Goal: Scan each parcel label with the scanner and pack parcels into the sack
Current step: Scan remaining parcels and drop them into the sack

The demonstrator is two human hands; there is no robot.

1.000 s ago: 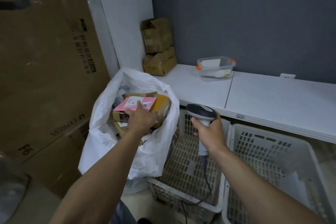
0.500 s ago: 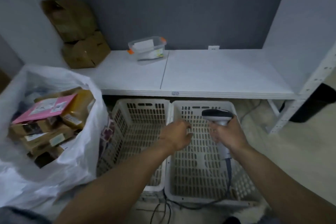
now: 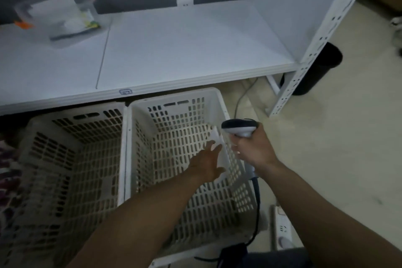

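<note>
Under a white shelf (image 3: 185, 50) with a paper-filled clear tub (image 3: 58, 15), the right basket (image 3: 174, 99) holds a white parcel (image 3: 224, 159), touched by the left hand's (image 3: 206, 164) spread fingers. The right hand (image 3: 256, 150) grips the scanner (image 3: 238, 127) beside it.

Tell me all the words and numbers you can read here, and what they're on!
No text here is readable.
Sticker on the shelf edge: too blurred to read.
Paper inside the clear tub: too blurred to read.
White parcel: no label shows.
</note>
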